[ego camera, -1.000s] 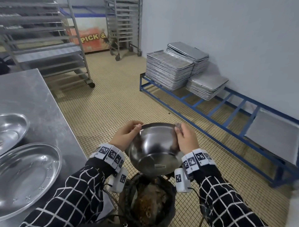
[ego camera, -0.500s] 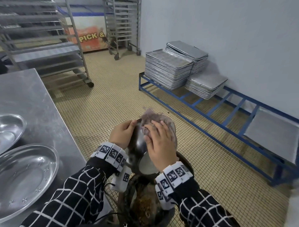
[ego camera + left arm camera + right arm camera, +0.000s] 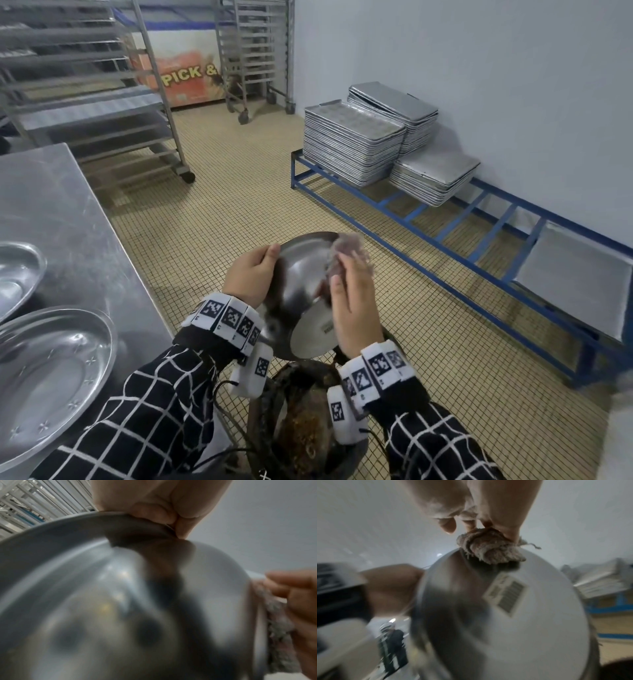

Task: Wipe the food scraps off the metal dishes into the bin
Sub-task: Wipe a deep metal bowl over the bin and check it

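**Bowl tipped over the bin, rag at its rim**

Your left hand [image 3: 251, 275] grips the metal bowl [image 3: 301, 274] by its rim, thumb on the outside and fingers curled over the edge. The bowl is tilted hard, its flat base with the barcode sticker [image 3: 506, 595] turned toward you. Your right hand [image 3: 356, 308] pinches a wadded grey rag [image 3: 489, 549] between fingertips and thumb; the rag touches the bowl at the rim on the side away from your left hand. The left wrist view shows the rag against the rim edge; that view is blurred, so you can't tell what's left inside the bowl.

The bin [image 3: 270, 404] sits right below both hands, brown scraps [image 3: 301, 431] visible in it.

Left of your left hand, on the steel table [image 3: 68, 212]: an oval metal dish [image 3: 51, 370] and part of a second dish [image 3: 17, 270] beyond it. Beyond your right hand, stacked trays [image 3: 352, 144] on a blue rack [image 3: 445, 222].
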